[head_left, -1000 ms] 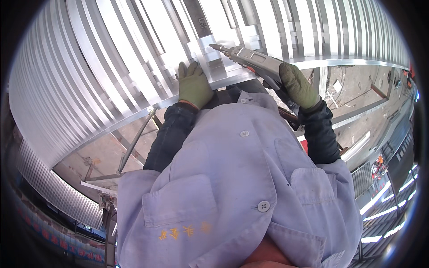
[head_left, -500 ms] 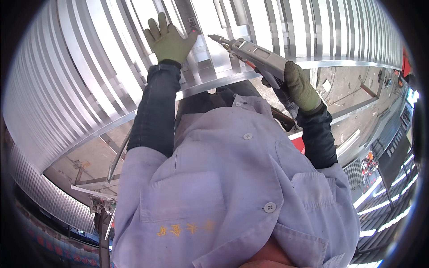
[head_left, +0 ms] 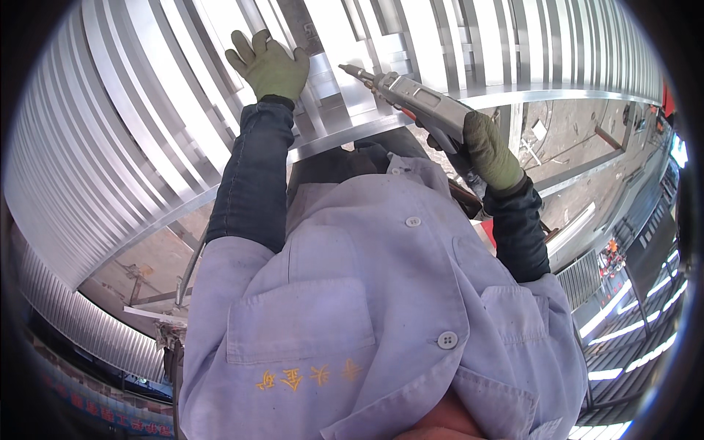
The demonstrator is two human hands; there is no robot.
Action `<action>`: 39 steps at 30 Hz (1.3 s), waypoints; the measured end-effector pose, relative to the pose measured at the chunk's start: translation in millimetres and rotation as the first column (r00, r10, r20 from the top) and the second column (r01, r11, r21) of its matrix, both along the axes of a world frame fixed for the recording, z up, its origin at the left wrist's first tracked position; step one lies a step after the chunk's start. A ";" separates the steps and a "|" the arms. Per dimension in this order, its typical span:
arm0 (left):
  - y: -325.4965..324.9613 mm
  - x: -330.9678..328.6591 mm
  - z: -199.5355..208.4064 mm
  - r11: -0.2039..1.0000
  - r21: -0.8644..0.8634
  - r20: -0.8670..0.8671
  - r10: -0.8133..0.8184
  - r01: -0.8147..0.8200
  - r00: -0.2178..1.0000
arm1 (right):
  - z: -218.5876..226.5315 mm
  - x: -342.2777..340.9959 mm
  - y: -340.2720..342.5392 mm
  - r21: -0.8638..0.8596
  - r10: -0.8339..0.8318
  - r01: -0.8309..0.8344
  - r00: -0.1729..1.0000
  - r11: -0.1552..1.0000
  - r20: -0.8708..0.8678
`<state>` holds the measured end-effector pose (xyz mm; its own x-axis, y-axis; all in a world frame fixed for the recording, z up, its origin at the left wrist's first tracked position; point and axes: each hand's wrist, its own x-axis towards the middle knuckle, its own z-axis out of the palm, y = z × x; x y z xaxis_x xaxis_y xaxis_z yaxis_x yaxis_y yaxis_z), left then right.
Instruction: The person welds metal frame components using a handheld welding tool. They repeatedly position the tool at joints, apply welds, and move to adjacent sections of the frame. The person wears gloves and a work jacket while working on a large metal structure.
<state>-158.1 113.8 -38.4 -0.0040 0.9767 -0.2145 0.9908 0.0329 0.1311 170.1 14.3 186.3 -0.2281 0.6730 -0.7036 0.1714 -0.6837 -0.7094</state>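
My left hand [head_left: 276, 72], in an olive-green work glove, lies with fingers spread on the slatted metal panel [head_left: 183, 95]. This panel is made of bright silvery strips running away from me. In my right hand [head_left: 493, 152], also gloved, is a grey handheld laser welding gun [head_left: 422, 99], gripped around its dark handle. Its narrow nozzle points left and away, above the slats and to the right of my left hand. I cannot tell whether the tip touches the metal. Between hand and nozzle lies a darker strip [head_left: 297, 20] with a small cut-out shape.
A straight metal rail [head_left: 334, 134] edges the panel close to my body. Below it show a grey floor [head_left: 565, 139] and steel frame bars [head_left: 579, 174]. Another ribbed metal panel [head_left: 95, 323] stands at the lower left. Stacked material lies far right.
My left hand has slid slightly left, fingers still spread. The welding gun has come slightly down and left. A red light dot by my left thumb is no longer visible.
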 end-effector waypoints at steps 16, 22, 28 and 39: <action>0.9 -0.7 0.2 1.000 0.004 0.008 0.009 -0.009 1.000 | 5.4 9.2 12.2 0.014 0.198 -0.201 0.975 0.980 0.102; 0.9 -0.4 -1.6 1.000 -0.024 -0.010 0.015 -0.016 1.000 | 12.6 4.3 18.0 -0.043 0.236 -0.238 0.971 0.970 -0.041; 0.3 -0.7 -5.8 1.000 0.023 -0.040 0.006 -0.005 0.999 | 13.3 -10.0 9.6 0.146 0.307 -0.314 0.949 0.938 0.068; 0.4 0.0 -7.0 1.000 0.025 0.003 0.008 -0.008 1.000 | 18.8 -6.4 35.5 0.091 0.394 -0.415 0.901 0.905 0.181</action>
<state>-158.0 114.2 -45.4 -0.0112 0.9817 -0.1903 0.9902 0.0374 0.1346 163.8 49.8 205.2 -0.3941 0.6300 -0.6692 0.5289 -0.4400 -0.7257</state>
